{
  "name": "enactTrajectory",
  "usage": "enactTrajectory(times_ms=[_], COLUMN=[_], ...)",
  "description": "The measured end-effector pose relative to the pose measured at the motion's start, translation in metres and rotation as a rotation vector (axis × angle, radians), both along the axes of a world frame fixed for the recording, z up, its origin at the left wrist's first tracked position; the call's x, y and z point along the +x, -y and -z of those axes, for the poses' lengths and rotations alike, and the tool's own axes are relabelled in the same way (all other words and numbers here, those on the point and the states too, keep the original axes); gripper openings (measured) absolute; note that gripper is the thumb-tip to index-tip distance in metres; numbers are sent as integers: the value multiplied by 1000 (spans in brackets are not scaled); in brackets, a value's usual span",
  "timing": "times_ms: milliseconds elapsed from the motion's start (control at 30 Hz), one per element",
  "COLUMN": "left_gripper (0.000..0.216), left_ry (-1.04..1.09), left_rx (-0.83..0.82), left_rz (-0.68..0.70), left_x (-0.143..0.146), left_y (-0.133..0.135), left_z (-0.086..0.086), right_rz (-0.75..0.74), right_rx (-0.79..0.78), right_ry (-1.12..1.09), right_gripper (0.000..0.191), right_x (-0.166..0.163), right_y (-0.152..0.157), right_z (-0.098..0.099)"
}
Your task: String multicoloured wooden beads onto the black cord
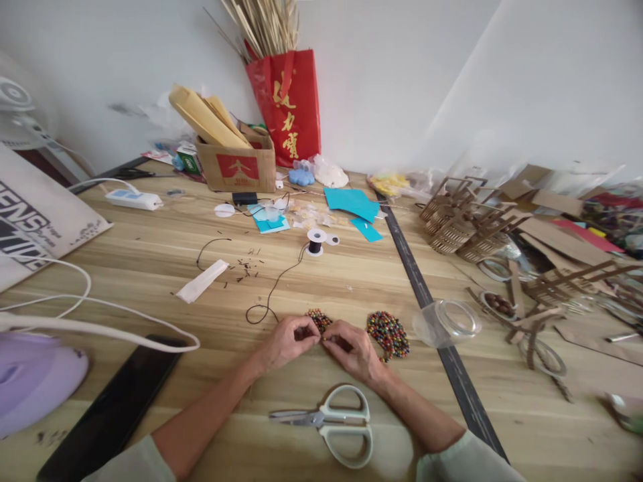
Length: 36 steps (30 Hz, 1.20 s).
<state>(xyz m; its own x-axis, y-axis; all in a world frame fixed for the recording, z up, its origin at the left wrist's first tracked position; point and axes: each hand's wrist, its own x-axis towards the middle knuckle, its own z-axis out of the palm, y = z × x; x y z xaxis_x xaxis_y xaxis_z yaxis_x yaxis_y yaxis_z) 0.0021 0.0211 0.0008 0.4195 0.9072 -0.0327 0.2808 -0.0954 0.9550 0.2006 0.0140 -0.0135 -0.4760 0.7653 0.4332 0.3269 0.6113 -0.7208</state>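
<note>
My left hand [287,341] and my right hand [351,348] meet fingertip to fingertip on the wooden table [151,268], both pinched closed. Between them lies a small cluster of coloured beads [319,318], and the pinch seems to hold a bead or the thread, too small to name. A black thread [274,289] runs from the hands up to a small spool [315,242]. A larger pile of coloured beads [388,333] lies just right of my right hand. White-handled scissors [331,420] rest closed near the front edge.
A clear plastic jar [449,320] lies on its side to the right. A black phone [113,412], white cable [100,314] and purple device [30,381] are at left. Cardboard box [236,164], red bag [289,107], teal paper [351,201] and wooden lattice pieces [462,217] crowd the back and right.
</note>
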Motion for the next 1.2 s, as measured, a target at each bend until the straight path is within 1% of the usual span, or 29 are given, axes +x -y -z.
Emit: enactTrajectory(times_ms=[167, 467, 700, 1000, 1200], left_gripper=[12, 8, 7, 7, 7], left_ry=[13, -15, -42, -53, -47], left_rx=[-11, 39, 60, 73, 77], left_rz=[-3, -6, -4, -2, -5], left_x=[0, 1, 1, 1, 2], left_y=[0, 1, 2, 1, 2], left_z=[0, 0, 1, 3, 2], right_rz=[11, -7, -1, -6, -9], right_rx=[-3, -3, -15, 8, 20], right_ry=[-4, -1, 19, 19, 15], right_gripper=[14, 16, 16, 14, 15], right_x=[1, 0, 1, 1, 0], right_y=[0, 0, 1, 1, 1], right_z=[1, -1, 2, 2, 1])
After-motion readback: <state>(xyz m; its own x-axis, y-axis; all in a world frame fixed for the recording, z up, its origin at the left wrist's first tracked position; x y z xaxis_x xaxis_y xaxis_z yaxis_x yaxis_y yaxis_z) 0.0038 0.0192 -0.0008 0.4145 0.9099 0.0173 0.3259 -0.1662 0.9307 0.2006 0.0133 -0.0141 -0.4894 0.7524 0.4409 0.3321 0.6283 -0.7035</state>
